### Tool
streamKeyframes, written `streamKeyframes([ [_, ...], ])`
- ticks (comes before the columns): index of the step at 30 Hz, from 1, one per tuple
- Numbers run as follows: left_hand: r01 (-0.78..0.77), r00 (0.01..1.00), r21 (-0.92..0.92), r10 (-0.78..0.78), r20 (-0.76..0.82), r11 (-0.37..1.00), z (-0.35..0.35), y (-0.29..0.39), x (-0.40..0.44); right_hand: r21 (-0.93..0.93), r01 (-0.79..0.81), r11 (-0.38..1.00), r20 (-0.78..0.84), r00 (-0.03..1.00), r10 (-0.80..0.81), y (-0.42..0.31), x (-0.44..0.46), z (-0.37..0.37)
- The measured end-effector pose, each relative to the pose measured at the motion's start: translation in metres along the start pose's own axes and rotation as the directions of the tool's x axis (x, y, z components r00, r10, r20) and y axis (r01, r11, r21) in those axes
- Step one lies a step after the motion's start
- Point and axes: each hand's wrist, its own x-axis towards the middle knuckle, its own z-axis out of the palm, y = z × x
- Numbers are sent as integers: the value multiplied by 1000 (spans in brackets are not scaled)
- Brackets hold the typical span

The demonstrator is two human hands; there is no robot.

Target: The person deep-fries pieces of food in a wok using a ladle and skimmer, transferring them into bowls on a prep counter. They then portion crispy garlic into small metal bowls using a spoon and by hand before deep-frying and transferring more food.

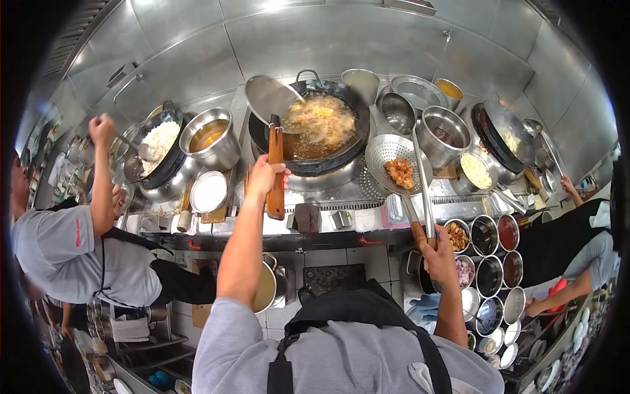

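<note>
My left hand (268,178) is closed around the wooden handle of a wide, round skimmer (269,97). Its blurred metal head tilts over the left rim of a wok (262,134), where food in pale batter (321,118) bubbles in oil. In my right hand (438,259) are two wooden-ended handles side by side. One belongs to a perforated strainer (377,154) carrying browned fried pieces (400,173). The other runs up to a deep ladle (397,111), whose bowl lies beyond the strainer, right of the wok.
A metal pot of oil (209,134) stands left of the wok, another pot (445,128) right. Several ingredient containers (489,270) fill the right side. A co-worker (85,246) stirs a wok of rice (161,144) at left; another person (545,246) works at right.
</note>
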Motion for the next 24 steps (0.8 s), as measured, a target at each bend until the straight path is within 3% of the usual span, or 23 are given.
streamKeyframes([
  [5,-46,997,-112,39,-70,993,4,-9,-47,-189,12,982,-10,1000,-14,2,3,-2],
  [8,-73,994,-92,65,-82,993,1,-6,-71,-572,309,759,-3,925,-379,0,14,8],
  [11,-71,996,-78,66,-65,994,1,2,-86,-554,121,824,65,993,-102,-40,27,12],
  [12,-70,996,-69,66,-52,995,1,4,-89,-616,261,743,114,963,-244,-38,37,13],
  [14,-68,998,-51,68,-19,996,4,4,-93,-726,271,632,186,962,-199,-66,51,23],
  [17,-47,999,-26,48,20,999,7,5,-93,-781,444,439,330,890,-314,-83,76,42],
  [20,-27,1000,-14,27,0,1000,12,3,-89,-841,456,292,359,873,-330,-77,89,55],
  [24,-32,998,-28,31,-51,999,14,-2,-78,-847,463,261,369,865,-339,-63,81,50],
])
